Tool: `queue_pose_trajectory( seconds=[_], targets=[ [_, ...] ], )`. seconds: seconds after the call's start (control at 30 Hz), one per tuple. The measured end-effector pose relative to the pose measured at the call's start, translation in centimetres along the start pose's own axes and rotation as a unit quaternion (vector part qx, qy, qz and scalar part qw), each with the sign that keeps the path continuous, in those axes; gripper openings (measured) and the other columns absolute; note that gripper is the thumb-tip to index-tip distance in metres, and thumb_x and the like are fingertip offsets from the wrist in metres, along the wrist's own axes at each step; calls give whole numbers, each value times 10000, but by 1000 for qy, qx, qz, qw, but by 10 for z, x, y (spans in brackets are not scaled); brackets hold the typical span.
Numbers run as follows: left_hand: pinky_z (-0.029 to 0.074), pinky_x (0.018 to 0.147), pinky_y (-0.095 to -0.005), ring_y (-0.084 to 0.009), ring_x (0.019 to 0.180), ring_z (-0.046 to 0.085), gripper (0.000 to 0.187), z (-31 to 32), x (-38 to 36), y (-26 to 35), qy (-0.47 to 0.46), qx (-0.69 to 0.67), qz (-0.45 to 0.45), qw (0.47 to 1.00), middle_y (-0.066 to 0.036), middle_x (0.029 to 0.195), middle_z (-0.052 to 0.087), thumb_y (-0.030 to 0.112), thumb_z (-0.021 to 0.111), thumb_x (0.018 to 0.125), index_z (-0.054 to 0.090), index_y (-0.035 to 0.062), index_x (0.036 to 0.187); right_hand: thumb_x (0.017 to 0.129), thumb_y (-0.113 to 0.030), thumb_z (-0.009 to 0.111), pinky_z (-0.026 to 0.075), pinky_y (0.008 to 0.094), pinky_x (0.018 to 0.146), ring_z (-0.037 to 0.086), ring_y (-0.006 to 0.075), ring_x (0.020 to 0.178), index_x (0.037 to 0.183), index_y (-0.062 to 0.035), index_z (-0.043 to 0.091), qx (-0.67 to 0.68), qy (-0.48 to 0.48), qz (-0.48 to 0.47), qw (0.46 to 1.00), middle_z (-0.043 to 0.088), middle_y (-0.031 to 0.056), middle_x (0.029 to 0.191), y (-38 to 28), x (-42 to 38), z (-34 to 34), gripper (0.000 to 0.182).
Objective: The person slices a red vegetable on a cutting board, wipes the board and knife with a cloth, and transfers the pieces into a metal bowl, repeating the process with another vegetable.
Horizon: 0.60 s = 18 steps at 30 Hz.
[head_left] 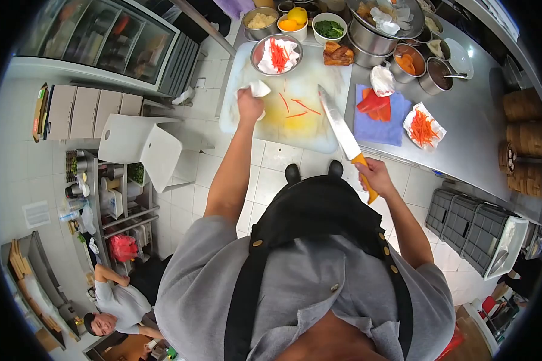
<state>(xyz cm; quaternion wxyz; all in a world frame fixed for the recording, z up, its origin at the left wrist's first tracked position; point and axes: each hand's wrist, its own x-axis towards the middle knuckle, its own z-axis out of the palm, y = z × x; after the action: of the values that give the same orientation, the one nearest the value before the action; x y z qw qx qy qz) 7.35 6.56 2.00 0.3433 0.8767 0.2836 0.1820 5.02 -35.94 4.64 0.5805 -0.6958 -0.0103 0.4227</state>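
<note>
Left hand (250,107) holds a white cloth (259,88), right hand (374,175) grips a knife (343,136), blade over the right of the board (247,123); far steel bowl (258,62) has red strips (279,56), white bowl (329,38) has green leaves (329,29)

1. Single head view, worn on the person's head; faces forward and steeply down.
2. Grey collared shirt (301,277) and black bib apron (319,210) nearest the lens, at bottom.
3. White rectangular cutting board (328,135) and steel tabletop (464,159) farther forward, upper part.
4. Very wide, round-edged view; takes in white-tiled floor (277,157), glass-fronted cabinet (117,39) at upper left.
</note>
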Motion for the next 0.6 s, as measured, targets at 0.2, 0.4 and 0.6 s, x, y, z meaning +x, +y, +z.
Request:
queue_pose_trajectory(
  seconds=[0.2, 0.4, 0.6],
  targets=[
    [474, 861, -417, -369, 982, 588, 317, 53, -40, 41, -105, -4, 51, 993, -240, 968, 643, 27, 584, 711, 655, 16, 1020, 940, -224, 602, 380, 258, 385, 485, 96, 405, 878, 3, 588, -13, -65, 0, 998, 551, 37, 600, -5, 30, 39, 237],
    [492, 804, -407, -368, 863, 635, 307, 26, -50, 69, -26, -123, -83, 989, -226, 894, 652, 6, 580, 707, 641, -30, 1005, 934, -233, 610, 392, 269, 381, 488, 108, 409, 905, 0, 597, 73, -95, 56, 991, 552, 52, 603, -14, 33, 53, 236],
    [480, 867, -412, -390, 1049, 569, 442, -68, -42, 70, 87, -11, 123, 989, -223, 1154, 565, -84, 500, 696, 618, -11, 1115, 923, -247, 622, 401, 272, 375, 489, 120, 400, 916, 5, 595, 85, -111, 56, 989, 558, 64, 613, -72, -12, 29, 254]
  ],
)
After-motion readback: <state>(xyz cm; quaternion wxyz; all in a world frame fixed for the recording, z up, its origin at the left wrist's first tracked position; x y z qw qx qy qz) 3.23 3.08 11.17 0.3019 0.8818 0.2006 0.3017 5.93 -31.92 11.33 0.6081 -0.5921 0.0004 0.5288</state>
